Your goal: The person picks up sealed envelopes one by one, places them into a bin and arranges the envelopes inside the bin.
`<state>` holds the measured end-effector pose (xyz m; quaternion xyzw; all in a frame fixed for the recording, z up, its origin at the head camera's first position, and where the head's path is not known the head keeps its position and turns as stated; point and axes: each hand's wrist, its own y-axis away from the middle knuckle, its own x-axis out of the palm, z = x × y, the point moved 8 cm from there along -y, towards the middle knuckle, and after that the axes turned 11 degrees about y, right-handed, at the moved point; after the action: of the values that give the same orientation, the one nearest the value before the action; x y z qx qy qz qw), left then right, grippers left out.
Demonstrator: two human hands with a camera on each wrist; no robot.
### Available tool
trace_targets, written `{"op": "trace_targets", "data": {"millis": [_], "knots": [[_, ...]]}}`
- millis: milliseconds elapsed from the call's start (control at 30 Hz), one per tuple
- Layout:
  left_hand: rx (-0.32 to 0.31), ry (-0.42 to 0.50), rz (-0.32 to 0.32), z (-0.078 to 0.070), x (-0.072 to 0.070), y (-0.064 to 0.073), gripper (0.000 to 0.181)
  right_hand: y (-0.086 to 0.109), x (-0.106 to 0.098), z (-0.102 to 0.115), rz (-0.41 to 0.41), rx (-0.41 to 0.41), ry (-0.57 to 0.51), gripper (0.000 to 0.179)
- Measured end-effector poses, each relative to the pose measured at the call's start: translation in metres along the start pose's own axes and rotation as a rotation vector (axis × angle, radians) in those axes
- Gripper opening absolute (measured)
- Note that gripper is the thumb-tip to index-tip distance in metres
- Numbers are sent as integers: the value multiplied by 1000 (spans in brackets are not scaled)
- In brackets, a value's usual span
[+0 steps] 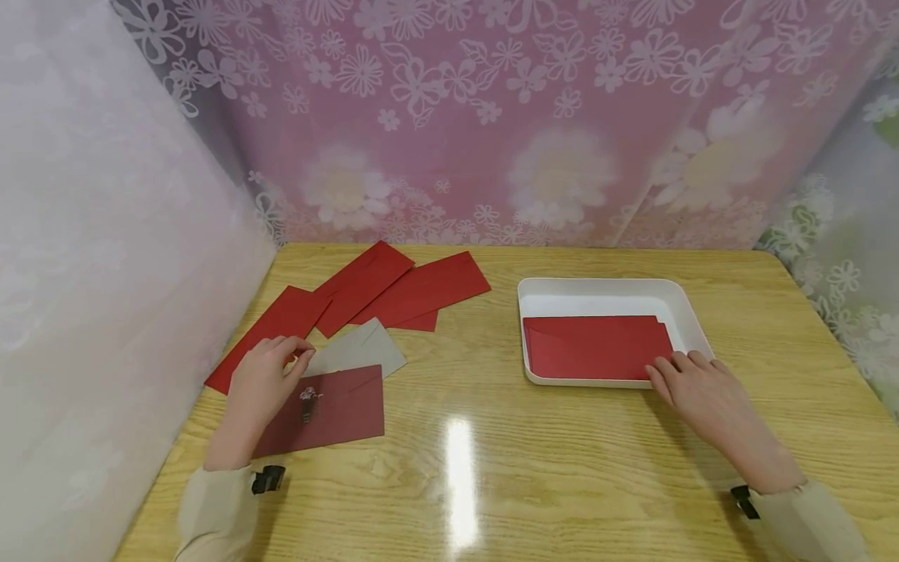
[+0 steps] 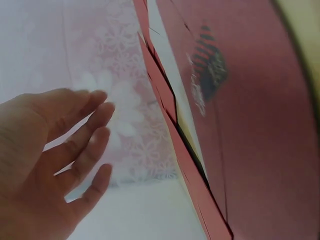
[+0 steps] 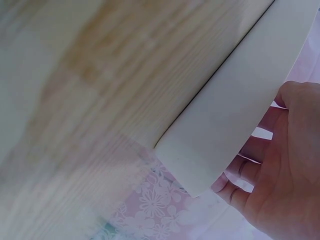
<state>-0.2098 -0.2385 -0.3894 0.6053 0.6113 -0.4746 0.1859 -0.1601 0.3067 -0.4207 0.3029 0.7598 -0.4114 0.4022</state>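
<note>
My left hand is over the envelopes on the left, fingers loosely bent and holding nothing. In the left wrist view that hand stands apart from the envelopes. Below it lie a dark red envelope with a small printed design and a light grey envelope, partly covered. My right hand is at the front right corner of a white tray, fingertips over the rim beside a red envelope inside. The right wrist view shows those fingers reaching past the tray's outer wall.
Several bright red envelopes overlap at the back left of the wooden table. A pale curtain borders the left side, and a pink floral one hangs behind the table.
</note>
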Motion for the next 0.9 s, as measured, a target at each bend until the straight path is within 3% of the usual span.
{"op": "trace_targets", "data": {"millis": [233,433,533,667,733,800,900], "knots": [[-61,41,215,12,13,12,16,1,1,-1,9,9,-5,79],[-92,72,345,19,27,21,38,2,3,-1,32,-3,-10,81],[-110,70,376,21,33,23,46,3,3,-1,37,-10,-10,62],[-119,62,372,21,38,22,49,3,4,0,46,-27,-3,18],[-132,65,381,20,40,20,48,4,4,0,44,-36,2,18],[-140,70,394,20,43,18,46,3,4,0,37,-34,4,33],[-137,84,413,19,46,16,45,3,4,-1,46,-31,4,28]]}}
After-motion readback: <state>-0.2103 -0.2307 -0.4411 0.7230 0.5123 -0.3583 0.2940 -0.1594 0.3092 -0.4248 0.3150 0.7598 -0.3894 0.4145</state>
